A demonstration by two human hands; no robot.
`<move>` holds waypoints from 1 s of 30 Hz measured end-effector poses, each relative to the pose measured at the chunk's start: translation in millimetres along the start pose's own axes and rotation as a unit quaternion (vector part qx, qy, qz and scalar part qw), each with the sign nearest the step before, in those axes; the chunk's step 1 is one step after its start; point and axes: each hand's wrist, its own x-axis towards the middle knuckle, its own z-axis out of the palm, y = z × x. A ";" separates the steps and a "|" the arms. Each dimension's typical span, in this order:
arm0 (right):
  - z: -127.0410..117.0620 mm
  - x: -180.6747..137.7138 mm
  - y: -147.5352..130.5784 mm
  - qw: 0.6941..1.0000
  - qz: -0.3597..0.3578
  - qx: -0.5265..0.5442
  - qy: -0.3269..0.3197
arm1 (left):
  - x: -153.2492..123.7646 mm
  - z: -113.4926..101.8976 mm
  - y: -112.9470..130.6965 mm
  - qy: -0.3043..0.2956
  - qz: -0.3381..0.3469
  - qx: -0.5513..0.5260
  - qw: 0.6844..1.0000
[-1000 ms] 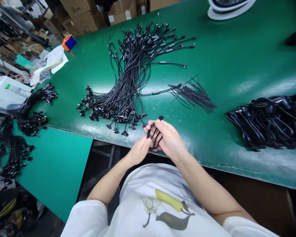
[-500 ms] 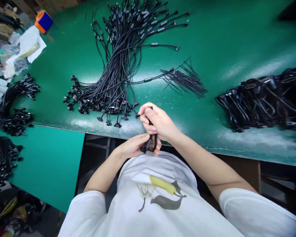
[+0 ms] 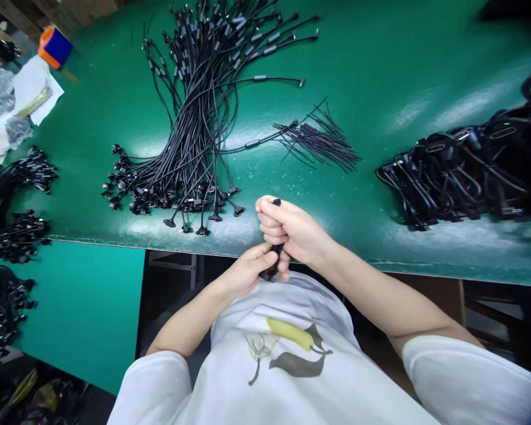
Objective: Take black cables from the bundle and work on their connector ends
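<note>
Close to my body, at the table's front edge, both hands are closed on one folded black cable (image 3: 269, 273). My right hand (image 3: 294, 230) wraps round its upper part, and a dark end pokes out above the thumb. Lower down, my left hand (image 3: 250, 268) pinches the cable between thumb and fingers. Most of the cable is hidden by the fingers. Beyond the hands, a big spread of loose black cables (image 3: 197, 112) with connector ends lies on the green table (image 3: 358, 71). Right of it is a small heap of thin black ties (image 3: 321, 141).
Bundled black cables (image 3: 464, 171) are stacked on the right. More cables (image 3: 13, 195) lie at the left, some on a lower green surface (image 3: 84, 301). An orange and blue tape roll (image 3: 55, 47) and white papers (image 3: 35, 88) sit at the far left.
The cable's loop, seen below my right hand before, is now mostly covered by my fingers. My right hand has closed more tightly around it. The view has shifted slightly.
</note>
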 end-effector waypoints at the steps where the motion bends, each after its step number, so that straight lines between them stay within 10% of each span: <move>1: 1.2 -0.9 1.3 0.999 -0.028 -0.005 0.019 | 1.1 -0.9 0.7 -0.004 0.002 0.008 1.000; 11: -3.4 2.1 5.8 0.998 -0.058 0.003 0.020 | 9.2 -5.7 9.7 -0.023 -0.051 -0.029 0.998; 18: -11.8 -7.6 13.6 0.975 -0.007 -0.043 -0.219 | 7.0 -5.6 -7.3 -0.145 -0.145 -0.087 0.975; 24: -28.5 -9.0 -2.9 0.966 -0.103 -0.205 -0.115 | 2.8 7.1 -10.4 0.020 -0.009 -0.062 0.998; 27: -61.0 -5.5 -37.7 0.870 -0.195 -0.450 0.055 | -1.1 -3.1 1.6 0.080 0.065 -0.039 0.994; 30: -101.4 9.7 -75.8 0.661 -0.213 -0.645 0.317 | -3.2 -11.6 13.5 0.104 0.100 -0.027 0.989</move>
